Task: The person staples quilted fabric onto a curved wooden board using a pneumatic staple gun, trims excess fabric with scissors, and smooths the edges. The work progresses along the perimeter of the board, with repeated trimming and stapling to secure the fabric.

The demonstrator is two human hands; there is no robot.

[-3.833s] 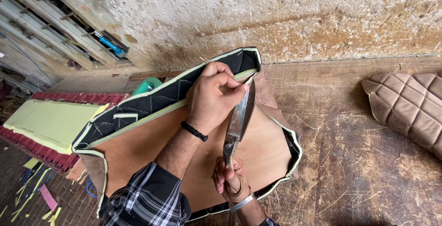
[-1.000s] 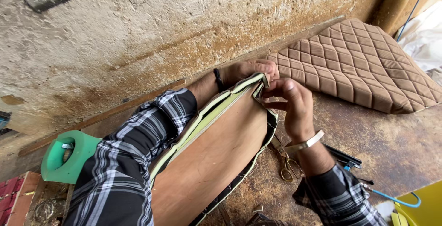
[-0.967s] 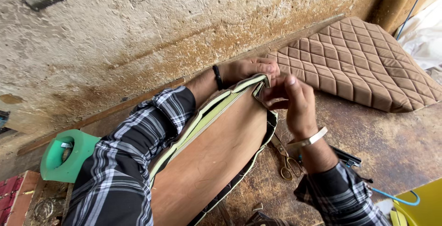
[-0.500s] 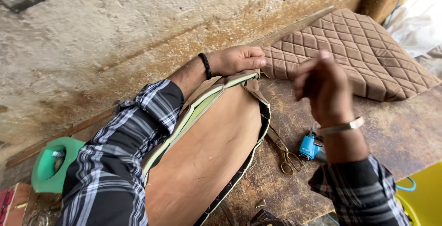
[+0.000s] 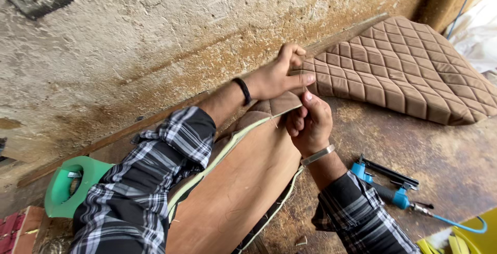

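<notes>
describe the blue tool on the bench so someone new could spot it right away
On the worn brown workbench, look right of the person's right hand, below the quilted brown cushion panel. There lies a black pneumatic tool with bright blue fittings, trailing a thin blue hose: the only blue thing there.

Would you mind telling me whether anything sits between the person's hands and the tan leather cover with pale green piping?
Nothing visible does. Left hand and right hand both already touch the tan leather cover with pale green piping at its top corner.
</notes>
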